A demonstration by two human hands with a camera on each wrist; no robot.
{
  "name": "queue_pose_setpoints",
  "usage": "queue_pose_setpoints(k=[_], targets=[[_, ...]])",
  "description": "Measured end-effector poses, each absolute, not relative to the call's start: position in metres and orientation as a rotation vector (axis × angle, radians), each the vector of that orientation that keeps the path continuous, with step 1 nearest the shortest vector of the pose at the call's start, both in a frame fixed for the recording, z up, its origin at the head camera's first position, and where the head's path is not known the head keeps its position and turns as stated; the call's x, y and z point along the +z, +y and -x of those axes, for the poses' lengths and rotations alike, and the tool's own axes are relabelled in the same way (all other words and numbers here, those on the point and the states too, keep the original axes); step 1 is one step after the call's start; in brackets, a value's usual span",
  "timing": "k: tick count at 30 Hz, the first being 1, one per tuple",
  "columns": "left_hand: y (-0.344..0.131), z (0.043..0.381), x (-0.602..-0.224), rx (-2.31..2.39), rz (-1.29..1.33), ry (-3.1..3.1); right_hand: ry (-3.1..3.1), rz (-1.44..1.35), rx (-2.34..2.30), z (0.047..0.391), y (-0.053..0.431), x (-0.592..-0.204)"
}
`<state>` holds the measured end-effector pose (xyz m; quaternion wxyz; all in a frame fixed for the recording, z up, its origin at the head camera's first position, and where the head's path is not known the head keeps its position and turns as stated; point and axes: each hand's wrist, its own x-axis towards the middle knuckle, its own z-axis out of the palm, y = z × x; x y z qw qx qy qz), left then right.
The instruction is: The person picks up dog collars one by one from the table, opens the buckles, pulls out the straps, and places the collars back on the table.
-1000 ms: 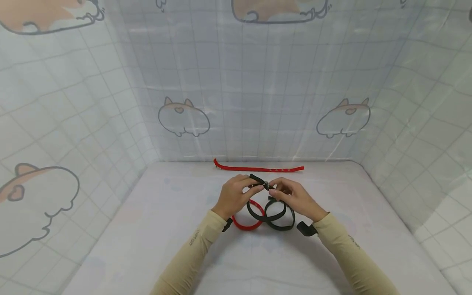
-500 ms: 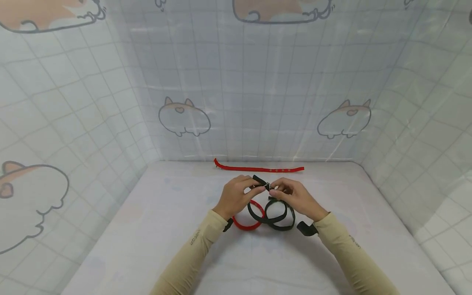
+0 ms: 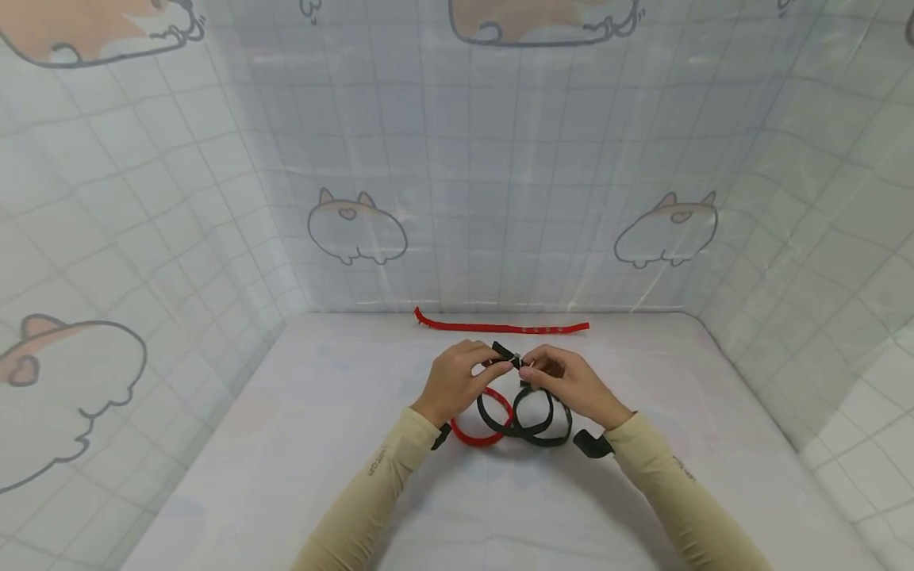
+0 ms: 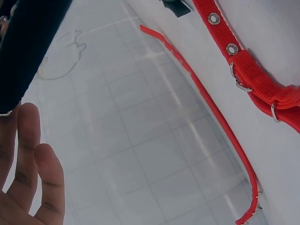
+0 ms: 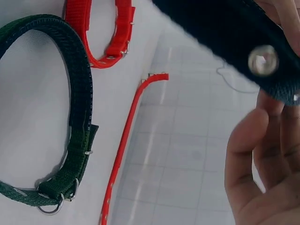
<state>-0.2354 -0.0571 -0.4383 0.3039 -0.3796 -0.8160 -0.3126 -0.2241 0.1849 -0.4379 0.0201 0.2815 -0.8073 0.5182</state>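
Both hands hold a dark collar (image 3: 491, 421) above the table, its loop hanging below the fingers. My left hand (image 3: 454, 381) pinches it from the left, close to its metal buckle (image 3: 517, 361), and one end sticks up past the fingertips. From the right, my right hand (image 3: 567, 382) pinches the strap just beside the buckle. A metal eyelet (image 5: 263, 60) shows on the held strap in the right wrist view. Behind the hanging loop, a dark green collar (image 5: 80, 93) stands fastened in a ring. A red collar (image 4: 255, 77), also fastened in a ring, is left of it.
An unfastened red collar (image 3: 485, 327) lies stretched out along the table's back edge, eyelets toward its right end. White walls (image 3: 500, 159) with a grid and cartoon dogs enclose the white table (image 3: 321, 476) at the back and sides.
The held collar's upper end and buckle have shifted slightly right and down between the fingers, and its loop has swayed a little. Both hands have stayed nearly in place; the other collars have not moved.
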Motion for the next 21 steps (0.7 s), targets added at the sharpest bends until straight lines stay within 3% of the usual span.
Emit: queue_pose_setpoints(k=[21], targets=[[-0.0591, 0.2371, -0.4423, -0.798, 0.981, -2.204, -2.534, -0.847, 1.601, 0.2237, 0.1864, -0.4384]])
